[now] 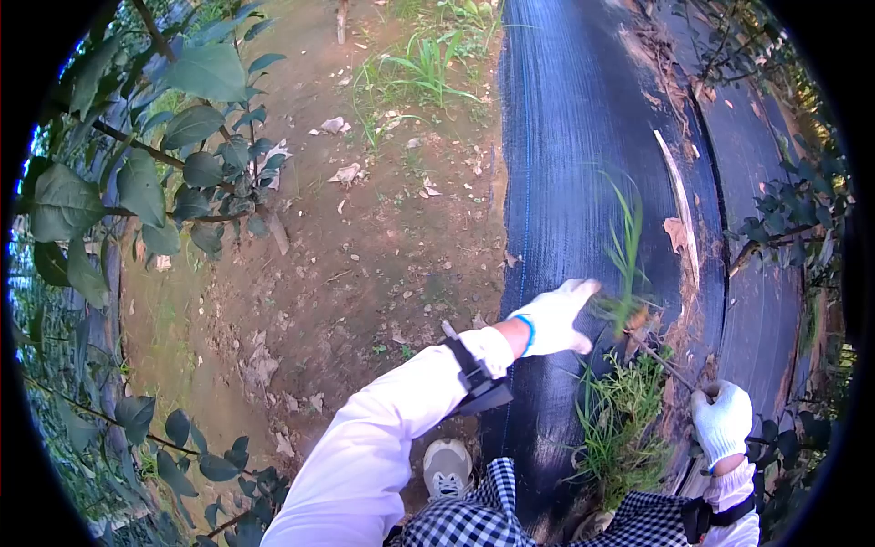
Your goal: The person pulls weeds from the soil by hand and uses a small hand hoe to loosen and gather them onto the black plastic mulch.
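My left hand (558, 319), in a white glove with a blue cuff, reaches over the black ground sheet (556, 164). Its thumb and fingers are apart, with nothing between them. Just to its right is a tuft of long green grass (626, 251) with a blurred base. My right hand (720, 421), also gloved in white, is closed around a thin dark rod (663, 361). The rod slants up and left to the base of the tuft, where its far end is hard to make out. Below lies a heap of green weeds (624, 419).
Leafy branches (137, 191) crowd the left side, and more foliage (793, 210) hangs at the right. Bare soil (365, 246) with dry leaves runs along the sheet. A pale wood strip (676, 205) lies on the sheet. My shoe (447, 467) stands near the sheet's edge.
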Demonstrator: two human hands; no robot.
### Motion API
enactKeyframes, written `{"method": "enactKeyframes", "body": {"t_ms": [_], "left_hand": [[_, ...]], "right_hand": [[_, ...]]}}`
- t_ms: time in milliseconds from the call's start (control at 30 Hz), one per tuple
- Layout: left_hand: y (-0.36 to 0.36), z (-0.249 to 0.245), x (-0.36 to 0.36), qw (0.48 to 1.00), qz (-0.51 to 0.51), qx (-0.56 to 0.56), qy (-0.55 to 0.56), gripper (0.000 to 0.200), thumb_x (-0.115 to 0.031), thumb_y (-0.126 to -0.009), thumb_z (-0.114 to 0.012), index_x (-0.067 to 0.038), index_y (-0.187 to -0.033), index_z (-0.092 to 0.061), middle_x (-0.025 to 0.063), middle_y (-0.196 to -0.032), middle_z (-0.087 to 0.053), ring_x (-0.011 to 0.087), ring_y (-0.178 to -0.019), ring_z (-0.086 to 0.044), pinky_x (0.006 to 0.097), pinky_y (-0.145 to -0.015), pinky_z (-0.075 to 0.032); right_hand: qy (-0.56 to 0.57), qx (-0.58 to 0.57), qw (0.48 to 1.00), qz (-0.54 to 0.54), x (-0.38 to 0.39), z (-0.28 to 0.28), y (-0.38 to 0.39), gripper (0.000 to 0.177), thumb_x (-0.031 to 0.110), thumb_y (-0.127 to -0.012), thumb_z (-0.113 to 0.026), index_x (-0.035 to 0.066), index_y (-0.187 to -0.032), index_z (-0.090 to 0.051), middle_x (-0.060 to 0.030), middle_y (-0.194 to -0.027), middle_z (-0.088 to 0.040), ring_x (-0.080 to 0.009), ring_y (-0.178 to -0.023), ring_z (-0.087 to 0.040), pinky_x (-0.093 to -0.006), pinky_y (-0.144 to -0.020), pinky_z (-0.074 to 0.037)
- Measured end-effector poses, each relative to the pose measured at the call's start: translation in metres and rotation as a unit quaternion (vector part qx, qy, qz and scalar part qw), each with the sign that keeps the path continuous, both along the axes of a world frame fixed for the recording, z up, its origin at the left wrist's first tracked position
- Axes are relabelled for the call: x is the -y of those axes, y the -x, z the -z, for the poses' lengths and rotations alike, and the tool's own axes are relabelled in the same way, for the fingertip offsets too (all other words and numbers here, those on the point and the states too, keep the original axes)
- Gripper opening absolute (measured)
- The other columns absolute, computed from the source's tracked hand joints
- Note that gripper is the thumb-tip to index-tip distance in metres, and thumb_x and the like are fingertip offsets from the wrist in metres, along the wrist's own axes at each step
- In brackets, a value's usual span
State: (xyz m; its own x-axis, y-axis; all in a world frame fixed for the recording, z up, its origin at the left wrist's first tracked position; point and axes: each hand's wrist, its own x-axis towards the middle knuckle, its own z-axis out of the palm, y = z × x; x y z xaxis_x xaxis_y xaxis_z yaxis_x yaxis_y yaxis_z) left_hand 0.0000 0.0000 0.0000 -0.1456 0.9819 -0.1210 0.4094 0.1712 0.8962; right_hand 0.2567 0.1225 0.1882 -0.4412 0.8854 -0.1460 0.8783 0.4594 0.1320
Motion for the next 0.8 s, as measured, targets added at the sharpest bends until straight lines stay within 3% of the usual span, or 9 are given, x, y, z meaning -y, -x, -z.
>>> {"method": "enactKeyframes", "body": {"t_ms": [67, 133, 200, 233, 300, 400, 500, 633, 800], "left_hand": [[0.014, -0.002, 0.017, 1.0, -0.015, -0.003, -0.016, 0.063, -0.031, -0.078, -0.071, -0.007, -0.133, -0.05, 0.018, -0.134, -0.049, 0.0322, -0.121, -0.052, 0.0398, -0.103, -0.043], [0.063, 0.008, 0.074, 0.988, -0.145, -0.061, 0.011, 0.043, -0.029, -0.08, -0.069, -0.004, -0.113, -0.063, 0.0167, -0.113, -0.062, 0.0314, -0.108, -0.059, 0.0399, -0.097, -0.046], [0.101, 0.034, 0.113, 0.948, -0.278, -0.154, 0.013, 0.037, -0.026, -0.08, -0.071, -0.004, -0.109, -0.066, 0.0146, -0.107, -0.064, 0.0294, -0.095, -0.064, 0.0381, -0.087, -0.052], [0.116, 0.045, 0.137, 0.943, -0.316, -0.104, 0.032, 0.036, -0.024, -0.079, -0.071, -0.005, -0.109, -0.066, 0.0137, -0.105, -0.064, 0.0293, -0.093, -0.064, 0.0383, -0.085, -0.052], [0.127, 0.041, 0.166, 0.944, -0.276, -0.156, 0.096, 0.038, -0.024, -0.076, -0.071, -0.007, -0.11, -0.065, 0.0151, -0.105, -0.062, 0.0324, -0.104, -0.06, 0.0397, -0.091, -0.048], [0.106, 0.05, 0.161, 0.968, -0.119, -0.215, 0.041, 0.046, -0.028, -0.071, -0.075, -0.01, -0.112, -0.065, 0.0136, -0.11, -0.061, 0.0329, -0.106, -0.057, 0.0406, -0.093, -0.047], [0.086, 0.078, 0.14, 0.939, -0.061, -0.327, 0.085, 0.037, -0.024, -0.074, -0.072, -0.012, -0.108, -0.067, 0.009, -0.105, -0.063, 0.0331, -0.104, -0.057, 0.04, -0.089, -0.047], [0.101, 0.078, 0.136, 0.942, -0.297, -0.15, 0.03, 0.016, -0.014, -0.078, -0.067, -0.009, -0.093, -0.068, 0.0119, -0.094, -0.065, 0.0317, -0.094, -0.061, 0.0402, -0.084, -0.049], [0.104, 0.071, 0.148, 0.958, -0.125, -0.256, 0.027, 0.02, -0.02, -0.078, -0.07, -0.009, -0.094, -0.067, 0.0114, -0.092, -0.062, 0.0319, -0.095, -0.059, 0.0407, -0.084, -0.048]], "right_hand": [[-0.029, 0.001, 0.999, -0.018, -0.003, -0.007, -0.003, 0.02, 0.019, -0.072, -0.067, 0.0, -0.077, -0.071, -0.0169, -0.066, -0.066, -0.0324, -0.062, -0.067, -0.0372, -0.062, -0.053], [0.014, -0.02, 1.0, 0.0, 0.005, 0.006, 0.003, 0.02, 0.019, -0.072, -0.067, 0.0, -0.076, -0.071, -0.0171, -0.065, -0.066, -0.0323, -0.062, -0.067, -0.0375, -0.062, -0.053], [0.018, -0.021, 1.0, 0.014, 0.0, 0.001, 0.002, 0.02, 0.019, -0.072, -0.067, -0.001, -0.076, -0.071, -0.0172, -0.065, -0.066, -0.0322, -0.062, -0.067, -0.0376, -0.062, -0.053], [0.025, -0.02, 0.999, 0.019, -0.001, 0.0, 0.001, 0.02, 0.019, -0.072, -0.067, -0.001, -0.076, -0.071, -0.0172, -0.065, -0.066, -0.0321, -0.062, -0.067, -0.0376, -0.062, -0.053], [0.031, -0.016, 0.999, 0.026, -0.002, 0.001, -0.002, 0.02, 0.019, -0.072, -0.067, -0.001, -0.075, -0.071, -0.0172, -0.065, -0.066, -0.032, -0.062, -0.067, -0.0375, -0.062, -0.053], [0.024, -0.008, 0.999, 0.02, -0.004, 0.005, -0.005, 0.02, 0.019, -0.072, -0.067, -0.001, -0.075, -0.071, -0.0172, -0.064, -0.065, -0.032, -0.061, -0.066, -0.0372, -0.062, -0.053], [0.019, -0.014, 1.0, 0.012, -0.001, 0.003, -0.003, 0.021, 0.019, -0.072, -0.067, -0.001, -0.076, -0.071, -0.0173, -0.064, -0.065, -0.0319, -0.062, -0.067, -0.0369, -0.063, -0.053], [0.029, -0.026, 0.999, 0.026, -0.001, 0.002, -0.002, 0.021, 0.019, -0.072, -0.066, -0.002, -0.076, -0.071, -0.0172, -0.065, -0.066, -0.0318, -0.063, -0.067, -0.037, -0.063, -0.053], [0.019, -0.018, 1.0, 0.01, -0.003, 0.004, -0.001, 0.02, 0.019, -0.073, -0.065, -0.001, -0.076, -0.07, -0.0168, -0.064, -0.065, -0.0319, -0.062, -0.066, -0.0372, -0.062, -0.052]]}}
